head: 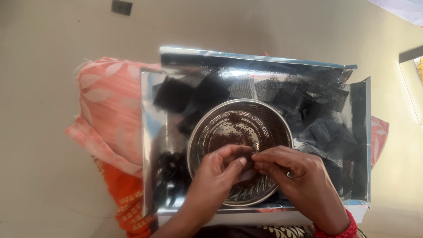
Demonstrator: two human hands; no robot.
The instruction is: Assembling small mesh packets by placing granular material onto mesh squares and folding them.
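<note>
Both my hands meet over a round steel plate [211, 121] that holds a scatter of tiny dark seeds [240, 130]. My left hand [218, 169] and my right hand [293, 169] pinch a small dark piece between their fingertips at the plate's near half; what the piece is stays too small to tell. The plate rests inside a shallow silver-lined tray [152, 132]. Several black net fabric squares [304, 103] lie heaped across the tray's far and right sides. A pile of small black bundles [169, 174] sits at the tray's near left corner.
The tray rests on my lap over pink and orange patterned cloth [105, 110]. A beige floor [39, 176] surrounds it. A small dark tile [121, 7] lies far left. A red bangle [348, 227] circles my right wrist.
</note>
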